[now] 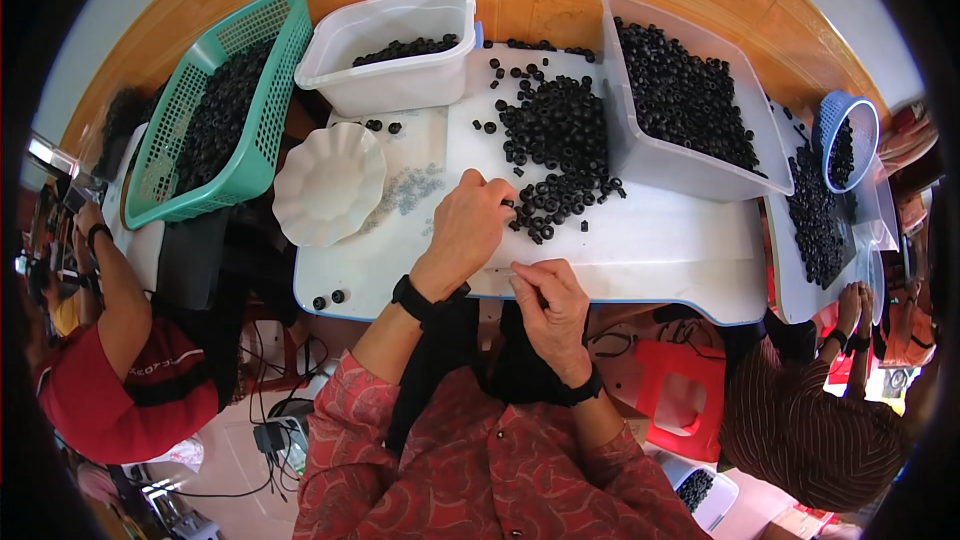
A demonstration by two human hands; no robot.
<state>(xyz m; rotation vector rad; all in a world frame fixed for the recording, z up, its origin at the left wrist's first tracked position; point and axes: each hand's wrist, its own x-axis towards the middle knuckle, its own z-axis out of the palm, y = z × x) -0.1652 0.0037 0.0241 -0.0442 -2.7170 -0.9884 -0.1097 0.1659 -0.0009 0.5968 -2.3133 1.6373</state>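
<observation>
My left hand [466, 228] is closed at the near left edge of a heap of small black ring-shaped parts [556, 125], and a small black part [508, 204] shows at its fingertips. Lower and to the right, over the table's front edge, my right hand [556, 308] is pinched, thumb against fingers. Whatever it holds is too small to make out. Left of my left hand, tiny clear pieces [405, 188] lie scattered beside a white scalloped dish [328, 185].
A green basket [262, 155], a white tub [400, 80] and a translucent bin [690, 175] hold black parts around the white table [640, 280]. Two black parts [328, 299] sit near its front left edge. People work on both sides; a red stool [655, 380] stands below right.
</observation>
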